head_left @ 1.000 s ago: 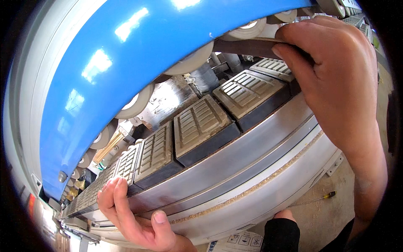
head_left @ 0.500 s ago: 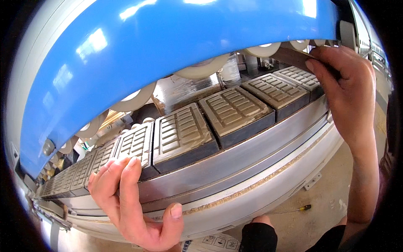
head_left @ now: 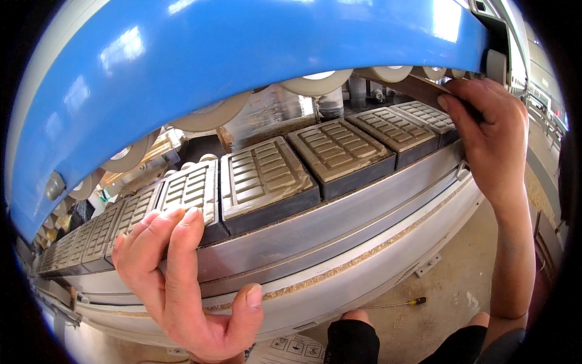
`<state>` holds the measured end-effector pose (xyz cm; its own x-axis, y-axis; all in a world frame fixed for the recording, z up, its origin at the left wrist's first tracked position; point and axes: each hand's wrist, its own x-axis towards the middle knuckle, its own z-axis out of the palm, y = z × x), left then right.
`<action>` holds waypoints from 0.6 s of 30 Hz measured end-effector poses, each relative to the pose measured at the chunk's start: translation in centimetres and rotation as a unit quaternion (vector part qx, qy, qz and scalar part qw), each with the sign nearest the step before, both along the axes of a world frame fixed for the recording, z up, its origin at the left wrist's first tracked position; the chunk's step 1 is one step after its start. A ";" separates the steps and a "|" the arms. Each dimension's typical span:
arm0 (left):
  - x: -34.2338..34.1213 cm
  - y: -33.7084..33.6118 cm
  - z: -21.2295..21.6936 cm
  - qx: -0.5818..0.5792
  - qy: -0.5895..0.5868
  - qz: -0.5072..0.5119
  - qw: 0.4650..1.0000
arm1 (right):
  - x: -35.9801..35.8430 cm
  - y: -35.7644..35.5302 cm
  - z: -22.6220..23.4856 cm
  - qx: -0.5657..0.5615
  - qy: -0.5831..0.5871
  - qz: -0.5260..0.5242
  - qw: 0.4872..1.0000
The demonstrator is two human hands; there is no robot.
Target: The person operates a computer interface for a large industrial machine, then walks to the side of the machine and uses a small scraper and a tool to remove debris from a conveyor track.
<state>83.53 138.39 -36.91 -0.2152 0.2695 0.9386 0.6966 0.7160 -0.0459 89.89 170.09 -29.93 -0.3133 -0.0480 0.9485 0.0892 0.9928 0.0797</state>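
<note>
My left hand (head_left: pixel 182 279) lies over the grey metal rail (head_left: pixel 339 218) of a machine, fingers resting on the edge of a ribbed track pad (head_left: pixel 188 191) and thumb hooked under the rail. My right hand (head_left: pixel 491 133) is at the upper right, fingers closed on a thin dark wooden strip (head_left: pixel 418 87) that runs in under the blue cover (head_left: pixel 242 67), above the chain of ribbed pads (head_left: pixel 336 148). White pressure rollers (head_left: pixel 318 82) sit in a row just under the cover.
Sawdust lines the lower ledge (head_left: pixel 364 258). On the concrete floor lies a small screwdriver (head_left: pixel 403 302). My knee (head_left: pixel 354 340) shows at the bottom. More machine parts stand at the far right (head_left: pixel 542 109).
The view has shifted so the right hand and strip sit further right and lower. My left hand has slid up onto the pad edge, fingers more spread.
</note>
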 end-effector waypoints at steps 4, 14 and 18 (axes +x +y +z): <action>-0.2 -0.2 0.0 -0.009 0.008 -0.008 1.000 | 0.1 0.0 0.1 -0.009 -0.005 0.008 1.000; 0.0 -0.3 0.2 -0.011 0.001 -0.006 1.000 | 0.5 0.3 0.4 -0.046 -0.009 0.026 0.999; 0.1 -0.2 0.2 -0.008 -0.001 -0.002 1.000 | 0.6 0.4 0.5 -0.062 -0.010 0.034 0.997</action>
